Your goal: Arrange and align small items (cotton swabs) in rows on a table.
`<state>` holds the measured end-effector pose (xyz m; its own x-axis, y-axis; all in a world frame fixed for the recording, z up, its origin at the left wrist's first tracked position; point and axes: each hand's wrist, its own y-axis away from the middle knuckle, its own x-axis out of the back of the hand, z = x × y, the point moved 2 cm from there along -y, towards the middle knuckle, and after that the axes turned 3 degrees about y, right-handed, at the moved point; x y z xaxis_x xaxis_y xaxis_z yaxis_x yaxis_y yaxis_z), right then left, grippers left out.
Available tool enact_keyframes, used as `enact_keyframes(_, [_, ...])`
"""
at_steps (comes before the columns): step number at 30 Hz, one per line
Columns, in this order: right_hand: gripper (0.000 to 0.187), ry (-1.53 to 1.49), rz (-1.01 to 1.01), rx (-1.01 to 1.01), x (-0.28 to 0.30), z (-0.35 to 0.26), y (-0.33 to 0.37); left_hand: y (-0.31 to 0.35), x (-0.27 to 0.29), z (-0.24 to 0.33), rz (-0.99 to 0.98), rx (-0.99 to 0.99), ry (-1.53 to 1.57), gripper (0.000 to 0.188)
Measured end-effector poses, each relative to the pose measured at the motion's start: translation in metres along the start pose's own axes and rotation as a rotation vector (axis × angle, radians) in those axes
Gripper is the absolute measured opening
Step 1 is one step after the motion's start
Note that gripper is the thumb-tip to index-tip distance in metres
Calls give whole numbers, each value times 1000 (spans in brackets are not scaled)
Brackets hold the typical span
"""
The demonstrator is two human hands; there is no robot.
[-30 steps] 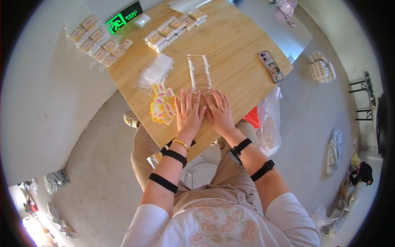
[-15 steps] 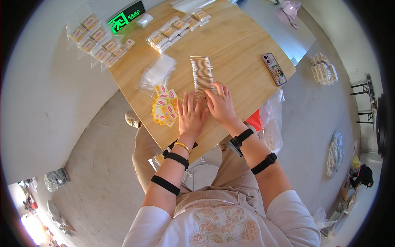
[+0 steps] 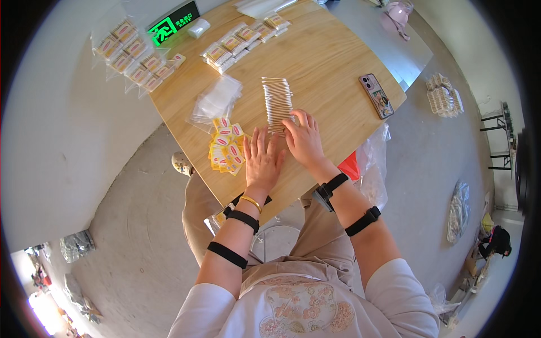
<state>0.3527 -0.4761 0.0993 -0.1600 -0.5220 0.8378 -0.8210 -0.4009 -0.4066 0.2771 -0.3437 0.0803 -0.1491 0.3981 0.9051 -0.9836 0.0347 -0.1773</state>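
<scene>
A row of cotton swabs point(image 3: 277, 101) lies side by side on the wooden table point(image 3: 332, 73), forming a strip that runs away from me. At the near end of that strip rests my left hand point(image 3: 261, 164), flat with fingers stretched out. My right hand point(image 3: 305, 141) is at the strip's near right edge. Its fingers are bent but apart, with the fingertips at the swab ends. Just left of my left hand is a loose pile of yellow-and-white cards point(image 3: 227, 149). Beyond the cards lies a stack of clear plastic bags point(image 3: 217, 100).
Packed swab bundles point(image 3: 232, 44) line the far part of the table. More bagged packs point(image 3: 132, 53) hang over its left edge, by a green exit sign point(image 3: 172, 25). A phone point(image 3: 376, 96) lies at the right edge. Below it hangs a clear plastic bag point(image 3: 372, 169).
</scene>
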Motion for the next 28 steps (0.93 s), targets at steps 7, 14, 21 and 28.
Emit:
enact_keyframes(7, [22,-33,-25,-37,-3,-1,-4,1,0,0,10,-2,5,51])
enact_keyframes(14, [19,-44,-14,-65,-7,2,-14,1,1,0,22,-17,-4,51])
enact_keyframes(21, [16,17,-52,-41,-6,1,-21,1,0,-2,23,-22,19,51])
enact_keyframes(28, [19,31,-55,-50,-8,7,-26,1,0,-1,18,-18,42,51])
